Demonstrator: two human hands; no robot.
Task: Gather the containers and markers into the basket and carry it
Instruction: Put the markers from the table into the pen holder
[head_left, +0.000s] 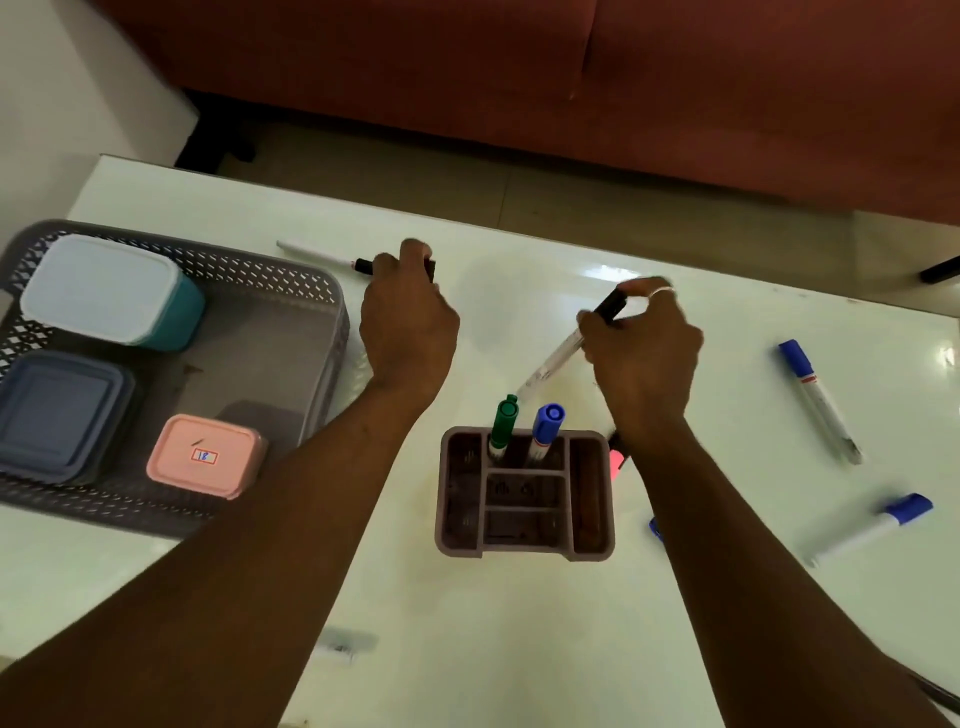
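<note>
The right hand (644, 348) is closed around a black-capped marker (571, 345): the fingers pinch it near the cap, and the clear barrel slants down toward the pen holder (524, 540), its lower end hanging just above the holder. The left hand (408, 322) reaches to the table's 12 o'clock side, and its curled fingers rest on another black-capped marker (322, 255), which lies flat on the table (467, 649); I cannot tell if the hand really grips it or only touches it. The pen holder stands at the middle of the table, between the two forearms. It has several compartments, and in the compartment at its 12 o'clock side a green marker (503, 428) and a blue marker (543, 431) stand upright, caps up. The other compartments look empty. The grey perforated basket (291, 291) sits at 9 o'clock from the holder, near it but not touching. Inside it are three closed containers: a teal container with white lid (109, 288) at the far side, a dark blue container (60, 413) at the near left, and a small pink container (205, 454) beside it, which carries a small label. At 3 o'clock, two more blue-capped markers lie on the table, one (818, 400) farther and one (872, 525) nearer. Something pink (615, 462) shows just behind the right wrist.
</note>
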